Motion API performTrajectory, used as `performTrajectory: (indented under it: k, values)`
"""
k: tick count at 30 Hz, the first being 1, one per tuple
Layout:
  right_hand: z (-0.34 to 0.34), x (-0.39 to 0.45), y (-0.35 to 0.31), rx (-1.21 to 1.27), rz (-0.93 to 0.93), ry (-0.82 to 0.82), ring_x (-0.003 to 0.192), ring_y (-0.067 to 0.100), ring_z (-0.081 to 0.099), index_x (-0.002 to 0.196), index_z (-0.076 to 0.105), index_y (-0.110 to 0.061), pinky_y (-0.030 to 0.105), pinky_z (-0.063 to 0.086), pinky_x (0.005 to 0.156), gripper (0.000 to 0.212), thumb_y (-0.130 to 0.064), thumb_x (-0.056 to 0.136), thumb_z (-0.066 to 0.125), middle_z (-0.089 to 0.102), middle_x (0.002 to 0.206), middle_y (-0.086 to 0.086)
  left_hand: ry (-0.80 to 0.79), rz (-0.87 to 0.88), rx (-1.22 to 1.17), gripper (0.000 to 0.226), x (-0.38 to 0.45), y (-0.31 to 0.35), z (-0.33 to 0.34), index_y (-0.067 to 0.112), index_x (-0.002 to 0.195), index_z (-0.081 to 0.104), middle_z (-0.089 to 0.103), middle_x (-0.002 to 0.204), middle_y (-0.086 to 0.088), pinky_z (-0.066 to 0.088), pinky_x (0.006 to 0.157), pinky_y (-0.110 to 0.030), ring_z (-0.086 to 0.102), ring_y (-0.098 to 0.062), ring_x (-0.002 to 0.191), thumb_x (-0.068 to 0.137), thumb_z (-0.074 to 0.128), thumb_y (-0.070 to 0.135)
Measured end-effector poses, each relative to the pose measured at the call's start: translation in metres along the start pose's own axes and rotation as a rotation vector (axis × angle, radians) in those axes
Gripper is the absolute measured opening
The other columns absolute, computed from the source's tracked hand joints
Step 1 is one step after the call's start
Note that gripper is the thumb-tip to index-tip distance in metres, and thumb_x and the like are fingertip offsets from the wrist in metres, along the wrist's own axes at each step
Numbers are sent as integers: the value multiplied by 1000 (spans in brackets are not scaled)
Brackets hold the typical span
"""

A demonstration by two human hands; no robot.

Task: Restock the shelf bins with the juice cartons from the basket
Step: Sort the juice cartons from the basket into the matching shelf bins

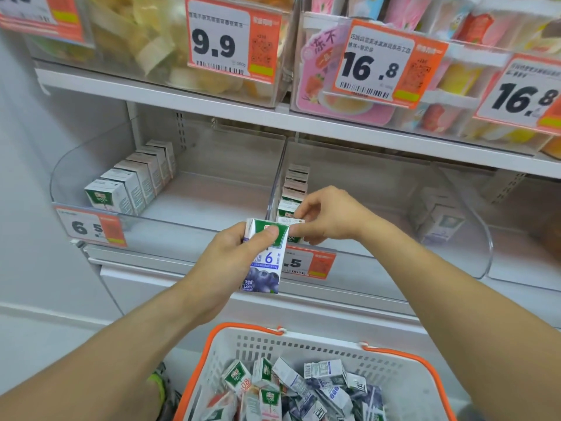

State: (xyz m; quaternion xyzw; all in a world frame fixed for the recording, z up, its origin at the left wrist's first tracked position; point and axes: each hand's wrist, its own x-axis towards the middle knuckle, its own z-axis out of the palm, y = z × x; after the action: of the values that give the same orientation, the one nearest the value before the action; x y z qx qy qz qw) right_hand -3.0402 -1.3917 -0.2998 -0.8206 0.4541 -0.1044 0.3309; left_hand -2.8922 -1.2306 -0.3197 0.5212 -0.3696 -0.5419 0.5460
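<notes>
juice cartons (pixel 306 390) in basket (pixel 394 378)

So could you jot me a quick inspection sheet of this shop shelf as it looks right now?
Surface: white lower shelf with clear bins, each part filled.
Job's things: blueberry carton held upright; row of cartons in the left bin; a row in the middle bin; basket below, holding loose cartons.
Clutter: nothing seen.
Hands: left hand grips the blueberry carton; right hand pinches a carton at the middle bin's front.
Cables: nothing seen.
Surroundings: price tags and snack bins on the upper shelf.
</notes>
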Motion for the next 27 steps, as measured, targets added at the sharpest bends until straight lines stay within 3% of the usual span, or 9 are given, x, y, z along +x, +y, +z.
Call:
performTrajectory:
  k: [3,7,12,16,18,20,22,25,27]
  values:
    - [1,1,0,-229,-48,-4,60,10,70,102,71,-15,18,53,57,38,-28,71,89,74,84,3,14,0,-30,31,2,0,2,-2,114,62,72,93,-27,56,49,-29,68,-32,63,97,57,24]
    - [6,2,4,-162,-47,132,59,10,71,103,72,-11,32,62,69,42,-27,70,90,75,82,3,20,11,-24,30,6,-3,5,2,113,64,73,95,-25,59,58,-33,70,-32,71,96,58,26]
    - [14,2,3,-127,-6,280,75,17,63,95,62,-14,29,54,64,53,-31,59,96,65,88,-2,12,24,8,28,9,-6,10,6,114,65,73,98,-24,58,63,-34,70,-31,74,96,59,27]
    - [2,-6,4,-47,-1,177,70,16,71,88,70,-8,25,59,67,30,-20,70,90,74,80,3,-36,61,61,25,8,-7,18,13,115,67,75,98,-18,57,64,-33,71,-27,74,95,61,27]
    - [-10,-19,8,65,-31,234,70,20,74,84,71,-10,35,62,74,14,-15,79,82,75,75,4,-45,85,65,24,7,-6,24,12,113,67,74,98,-19,59,65,-36,70,-28,74,94,61,26]
    - [-23,-46,12,302,-73,271,72,30,73,87,68,-7,45,62,74,5,-3,87,72,73,76,11,-48,106,77,25,8,-7,33,9,111,67,74,99,-21,58,75,-47,70,-29,78,94,62,26]
    - [-37,-83,18,510,-107,163,76,32,71,101,67,-6,42,60,69,14,3,90,67,71,88,17,-83,106,93,27,9,-7,46,6,109,65,72,96,-24,57,76,-50,68,-33,72,95,60,28]
    - [-44,-135,36,538,-142,-52,84,33,70,119,64,-16,39,58,69,39,-1,85,74,69,106,13,-191,100,152,28,12,-8,78,9,107,60,70,78,-20,54,57,-35,63,-30,55,99,51,34]
    - [-44,-156,53,476,-140,22,76,30,69,117,63,-20,44,60,67,47,-1,78,81,65,107,13,-259,102,178,30,13,-13,107,12,106,58,68,69,-9,53,48,-27,62,-24,50,99,48,39]
